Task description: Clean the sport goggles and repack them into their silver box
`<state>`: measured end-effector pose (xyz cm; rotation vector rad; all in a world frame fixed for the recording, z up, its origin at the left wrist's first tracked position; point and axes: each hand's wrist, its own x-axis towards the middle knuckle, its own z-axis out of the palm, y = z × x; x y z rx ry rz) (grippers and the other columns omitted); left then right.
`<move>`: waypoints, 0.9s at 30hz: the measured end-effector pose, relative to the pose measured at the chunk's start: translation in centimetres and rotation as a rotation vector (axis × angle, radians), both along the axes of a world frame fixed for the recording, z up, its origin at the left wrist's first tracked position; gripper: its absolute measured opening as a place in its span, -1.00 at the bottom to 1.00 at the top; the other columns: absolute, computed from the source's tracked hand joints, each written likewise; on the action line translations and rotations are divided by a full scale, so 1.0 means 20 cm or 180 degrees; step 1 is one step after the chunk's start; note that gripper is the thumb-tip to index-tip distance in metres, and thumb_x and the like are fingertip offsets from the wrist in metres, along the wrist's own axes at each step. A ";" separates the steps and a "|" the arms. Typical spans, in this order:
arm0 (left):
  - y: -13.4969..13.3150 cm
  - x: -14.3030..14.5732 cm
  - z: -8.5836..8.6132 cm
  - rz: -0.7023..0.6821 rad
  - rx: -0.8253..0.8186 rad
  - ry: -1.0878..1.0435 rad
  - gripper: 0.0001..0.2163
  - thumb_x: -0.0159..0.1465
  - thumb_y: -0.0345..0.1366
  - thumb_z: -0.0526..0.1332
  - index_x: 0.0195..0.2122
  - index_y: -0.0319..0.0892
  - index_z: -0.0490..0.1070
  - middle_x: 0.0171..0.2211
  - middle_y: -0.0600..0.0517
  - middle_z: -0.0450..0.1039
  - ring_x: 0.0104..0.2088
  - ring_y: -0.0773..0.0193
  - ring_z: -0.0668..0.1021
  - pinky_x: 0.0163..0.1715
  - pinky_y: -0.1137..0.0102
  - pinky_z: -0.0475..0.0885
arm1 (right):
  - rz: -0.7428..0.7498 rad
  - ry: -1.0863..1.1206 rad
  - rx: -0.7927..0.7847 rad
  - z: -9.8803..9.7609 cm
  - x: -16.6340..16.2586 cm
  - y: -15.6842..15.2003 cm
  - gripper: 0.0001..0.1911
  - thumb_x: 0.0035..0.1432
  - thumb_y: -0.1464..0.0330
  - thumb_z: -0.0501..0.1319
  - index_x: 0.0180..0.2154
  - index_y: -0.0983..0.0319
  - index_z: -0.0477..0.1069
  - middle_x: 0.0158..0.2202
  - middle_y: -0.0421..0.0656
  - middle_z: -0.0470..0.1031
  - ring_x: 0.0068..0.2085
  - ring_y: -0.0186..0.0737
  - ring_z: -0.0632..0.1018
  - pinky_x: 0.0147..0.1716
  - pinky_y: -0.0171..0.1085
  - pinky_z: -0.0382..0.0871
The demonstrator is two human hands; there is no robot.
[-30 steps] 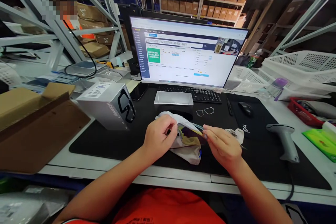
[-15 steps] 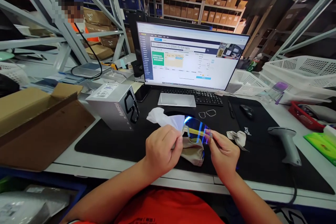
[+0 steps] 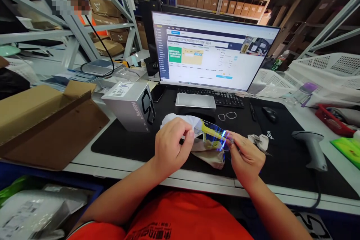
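Observation:
My right hand (image 3: 247,155) pinches one end of a pair of sunglasses (image 3: 215,135) with a shiny lens that throws blue and yellow reflections. At the other end, my left hand (image 3: 172,144) is closed, thumb against forefinger, on a white cloth (image 3: 196,121) that lies over that part of the sunglasses. The left fingertips are partly hidden. Under the sunglasses a greyish-beige cloth pouch (image 3: 212,158) rests on the black desk mat (image 3: 135,150). Beyond my hands lie a thin clear glasses frame (image 3: 227,116) and a shallow white tray (image 3: 195,101).
A grey printed box (image 3: 126,110) and an open cardboard box (image 3: 56,127) stand on the left. A monitor (image 3: 208,52) and keyboard (image 3: 230,100) are at the back. On the right are a crumpled cloth (image 3: 260,141), a mouse (image 3: 269,114) and a barcode scanner (image 3: 312,150).
The view has tipped downward and shifted slightly. The sunglasses have tilted between my hands, so their reflections differ. My left hand has turned, with its thumb and forefinger now raised against the cloth.

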<state>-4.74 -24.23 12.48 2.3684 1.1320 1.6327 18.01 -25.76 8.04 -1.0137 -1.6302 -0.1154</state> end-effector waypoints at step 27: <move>0.01 -0.13 -0.03 0.0051 0.0478 0.0571 -0.90 0.35 -0.43 0.11 -0.23 -0.13 0.39 0.15 -0.12 0.10 0.19 0.01 0.24 0.16 0.07 0.21 | 0.0453 0.0146 -0.0937 0.11 -0.13 0.07 -0.83 0.27 0.41 0.25 -0.24 0.17 0.65 -0.27 -0.16 0.70 -0.28 -0.12 0.71 -0.31 -0.28 0.61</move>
